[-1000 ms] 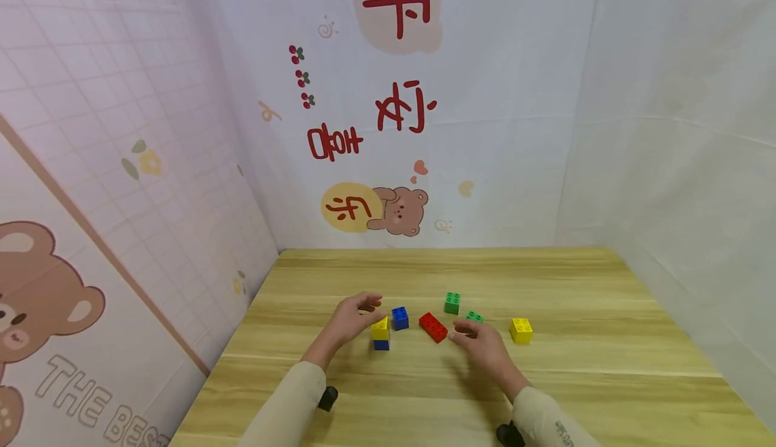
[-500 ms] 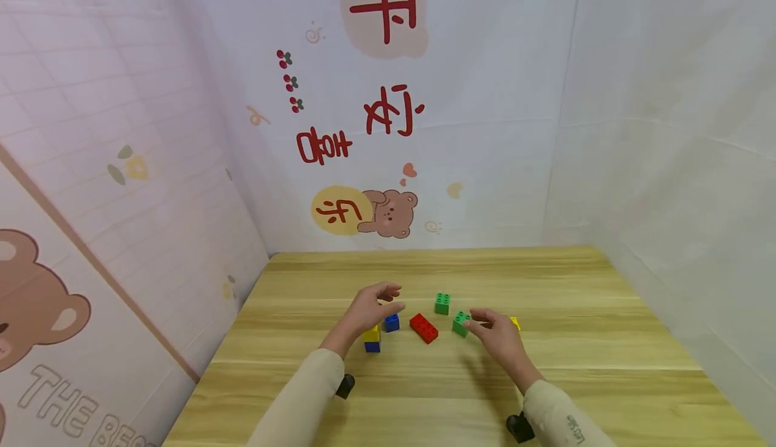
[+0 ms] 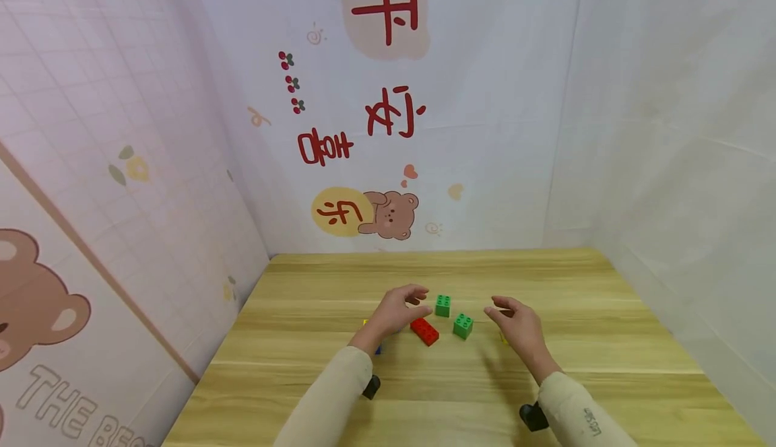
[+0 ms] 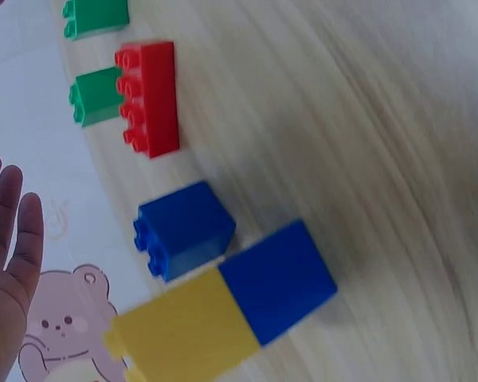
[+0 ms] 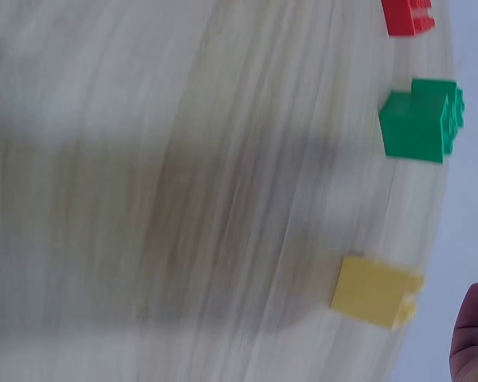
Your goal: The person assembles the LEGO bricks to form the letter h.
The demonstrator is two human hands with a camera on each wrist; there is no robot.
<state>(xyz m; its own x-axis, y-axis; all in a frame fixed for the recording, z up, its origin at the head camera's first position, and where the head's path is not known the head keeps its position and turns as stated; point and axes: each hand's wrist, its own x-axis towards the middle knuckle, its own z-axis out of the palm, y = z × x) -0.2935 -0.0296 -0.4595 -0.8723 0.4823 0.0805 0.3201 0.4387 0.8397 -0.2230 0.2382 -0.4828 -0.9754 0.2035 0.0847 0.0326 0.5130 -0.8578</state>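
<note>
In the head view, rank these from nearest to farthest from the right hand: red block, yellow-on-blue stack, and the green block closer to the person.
From the right hand:
1. Green block, just left of its fingertips.
2. Red block, farther left, past the green block.
3. Yellow-on-blue stack, farthest left, mostly hidden behind the left arm.

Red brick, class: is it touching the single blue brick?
Apart: the left wrist view shows a strip of tabletop between the red brick and the single blue brick.
</note>
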